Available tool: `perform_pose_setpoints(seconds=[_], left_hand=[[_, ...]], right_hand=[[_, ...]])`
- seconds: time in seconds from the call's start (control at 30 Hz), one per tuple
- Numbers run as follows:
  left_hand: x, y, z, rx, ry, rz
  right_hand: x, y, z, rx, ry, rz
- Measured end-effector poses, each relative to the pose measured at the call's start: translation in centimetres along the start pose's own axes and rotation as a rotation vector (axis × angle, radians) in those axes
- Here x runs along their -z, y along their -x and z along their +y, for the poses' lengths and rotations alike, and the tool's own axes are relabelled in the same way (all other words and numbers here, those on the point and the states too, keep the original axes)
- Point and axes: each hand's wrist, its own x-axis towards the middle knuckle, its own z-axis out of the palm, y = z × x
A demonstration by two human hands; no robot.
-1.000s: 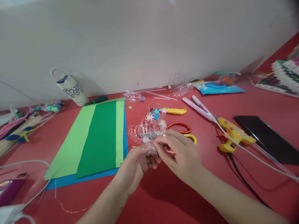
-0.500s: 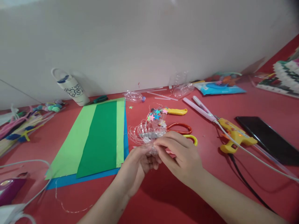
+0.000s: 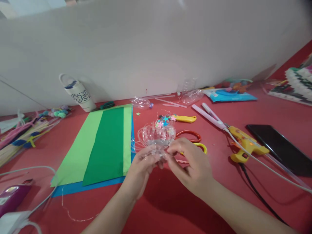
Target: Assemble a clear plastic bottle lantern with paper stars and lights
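Note:
A clear plastic bottle piece [image 3: 158,134], cut into thin curling strips, is held up over the middle of the table. My left hand [image 3: 140,172] is closed around its near end, thumb on top. From the right, my right hand [image 3: 193,164] pinches at the same end, thumb and forefinger close together. What lies between those fingertips is too small to make out clearly. Just beyond the piece are small coloured stars [image 3: 165,121]. Scissors with a red handle [image 3: 188,132] and a yellow handle [image 3: 201,147] lie partly hidden behind my right hand.
Green sheets [image 3: 104,146] lie left. A yellow cutter [image 3: 185,119], pink flat iron [image 3: 209,117], corded yellow glue gun [image 3: 247,143] and black phone [image 3: 280,148] are right. A white tumbler [image 3: 81,97] and clear bottle [image 3: 141,102] stand or lie near the wall.
The plastic piece has tilted, and its strips now fan more openly toward the far side. My right fingertips have shifted slightly right along its near end. The whole view has shifted a little.

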Motion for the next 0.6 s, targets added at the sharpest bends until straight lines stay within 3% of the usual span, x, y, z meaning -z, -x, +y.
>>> perform_pose_setpoints(seconds=[0.17, 0.33, 0.43, 0.6], left_hand=[[0.7, -0.1, -0.5, -0.054, -0.131, 0.018], [0.7, 0.1, 0.0, -0.171, -0.299, 0.157], [0.5, 0.6, 0.5, -0.253, -0.37, 0.128], [0.6, 0.8, 0.5, -0.232, -0.414, 0.088]], right_hand=[[-0.4, 0.1, 0.2, -0.029, -0.079, -0.047], [-0.9, -0.2, 0.3, -0.184, -0.182, -0.088], [-1.1, -0.3, 0.5, -0.196, -0.201, -0.106], [-1.4, 0.0, 0.8, -0.185, -0.219, -0.142]])
